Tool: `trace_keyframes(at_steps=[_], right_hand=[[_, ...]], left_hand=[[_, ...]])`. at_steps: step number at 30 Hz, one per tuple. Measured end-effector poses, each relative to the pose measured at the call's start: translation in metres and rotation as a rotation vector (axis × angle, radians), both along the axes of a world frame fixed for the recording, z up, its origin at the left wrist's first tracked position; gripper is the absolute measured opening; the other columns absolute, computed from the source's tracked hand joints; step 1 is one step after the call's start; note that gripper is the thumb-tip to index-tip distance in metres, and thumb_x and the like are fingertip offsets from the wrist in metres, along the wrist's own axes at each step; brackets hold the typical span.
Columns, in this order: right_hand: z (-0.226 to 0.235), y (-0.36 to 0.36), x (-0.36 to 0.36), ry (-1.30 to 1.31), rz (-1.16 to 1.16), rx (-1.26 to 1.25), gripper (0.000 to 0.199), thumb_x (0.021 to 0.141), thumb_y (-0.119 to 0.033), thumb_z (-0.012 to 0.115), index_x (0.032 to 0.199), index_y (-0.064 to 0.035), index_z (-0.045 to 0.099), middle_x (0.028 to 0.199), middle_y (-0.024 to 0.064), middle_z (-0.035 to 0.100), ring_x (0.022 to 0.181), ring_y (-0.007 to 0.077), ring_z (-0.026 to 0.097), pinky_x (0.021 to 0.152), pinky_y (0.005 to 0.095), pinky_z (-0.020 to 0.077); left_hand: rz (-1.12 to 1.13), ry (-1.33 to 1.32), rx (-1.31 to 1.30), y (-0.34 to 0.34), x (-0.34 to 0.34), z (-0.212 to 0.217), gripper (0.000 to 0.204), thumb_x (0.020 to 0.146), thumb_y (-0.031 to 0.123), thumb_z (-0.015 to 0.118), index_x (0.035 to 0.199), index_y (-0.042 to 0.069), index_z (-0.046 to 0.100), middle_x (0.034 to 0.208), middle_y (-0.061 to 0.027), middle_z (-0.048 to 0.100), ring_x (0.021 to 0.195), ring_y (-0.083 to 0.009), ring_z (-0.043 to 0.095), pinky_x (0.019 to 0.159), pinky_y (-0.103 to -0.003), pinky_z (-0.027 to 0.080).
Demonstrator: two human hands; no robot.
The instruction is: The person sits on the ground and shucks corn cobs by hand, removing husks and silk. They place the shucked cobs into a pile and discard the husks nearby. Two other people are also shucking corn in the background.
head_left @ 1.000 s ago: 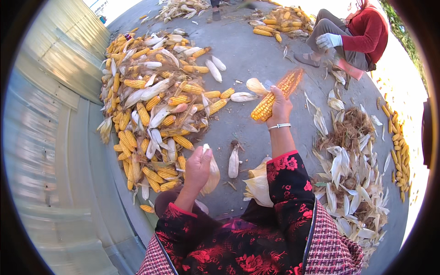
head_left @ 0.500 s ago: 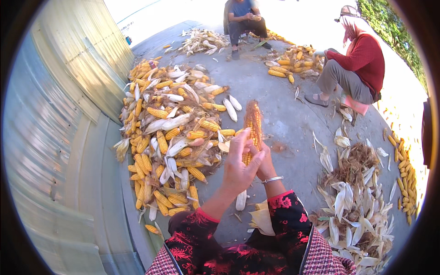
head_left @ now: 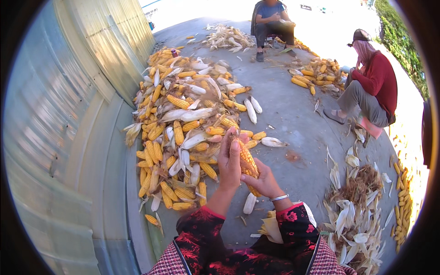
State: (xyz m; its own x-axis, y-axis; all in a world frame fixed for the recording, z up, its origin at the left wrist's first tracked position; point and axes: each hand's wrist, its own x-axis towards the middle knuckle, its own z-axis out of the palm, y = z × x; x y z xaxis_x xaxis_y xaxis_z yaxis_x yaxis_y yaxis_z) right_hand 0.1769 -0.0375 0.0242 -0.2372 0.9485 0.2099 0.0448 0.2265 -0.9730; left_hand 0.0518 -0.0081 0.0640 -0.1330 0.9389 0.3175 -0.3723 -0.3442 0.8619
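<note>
I see both hands, left [head_left: 229, 161] and right [head_left: 262, 181], closed on the cob [head_left: 248, 161] held above the concrete [head_left: 293, 114] beside the pile [head_left: 183, 123]; a loose grip could drop it.

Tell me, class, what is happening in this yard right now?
A person holds one yellow corn cob upright in both hands: the left hand lies along its side, the right hand cups it from below. A big corn pile lies to the left by a metal wall, loose husks to the right. Two other people sit farther off.
</note>
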Motion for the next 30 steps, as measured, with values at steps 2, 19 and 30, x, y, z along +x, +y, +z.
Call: trace_keyframes(at_steps=[2,19,30], right_hand=[[-0.003,0.0,-0.004,0.028,-0.019,0.011,0.051,0.081,-0.034,0.079,0.116,-0.0014,0.059,0.096,0.0089,0.067,0.088,0.0136,0.061,0.079,0.032,0.0501],[-0.004,-0.002,-0.012,-0.047,-0.048,0.041,0.05,0.101,-0.047,0.044,0.111,-0.0002,0.057,0.097,0.0139,0.062,0.092,0.0191,0.058,0.082,0.0349,0.0468],[-0.016,0.009,0.003,0.433,-0.047,-0.271,0.045,0.101,-0.043,0.048,0.114,0.0003,0.055,0.1,0.0099,0.062,0.078,0.0138,0.062,0.065,0.0293,0.0519]], left_hand=[[-0.051,-0.099,-0.026,-0.002,-0.003,0.004,0.045,0.103,0.032,0.047,0.137,0.002,0.046,0.119,-0.0148,0.063,0.111,-0.0201,0.061,0.096,-0.034,0.049],[-0.163,-0.867,-0.362,0.027,-0.028,-0.039,0.032,0.106,0.029,0.036,0.111,0.005,0.056,0.115,-0.0143,0.065,0.11,-0.0273,0.062,0.098,-0.043,0.051],[-0.397,-0.799,-0.414,0.008,-0.027,-0.013,0.028,0.107,0.028,0.037,0.091,0.013,0.054,0.059,0.0059,0.034,0.049,-0.0074,0.032,0.054,-0.026,0.036]])
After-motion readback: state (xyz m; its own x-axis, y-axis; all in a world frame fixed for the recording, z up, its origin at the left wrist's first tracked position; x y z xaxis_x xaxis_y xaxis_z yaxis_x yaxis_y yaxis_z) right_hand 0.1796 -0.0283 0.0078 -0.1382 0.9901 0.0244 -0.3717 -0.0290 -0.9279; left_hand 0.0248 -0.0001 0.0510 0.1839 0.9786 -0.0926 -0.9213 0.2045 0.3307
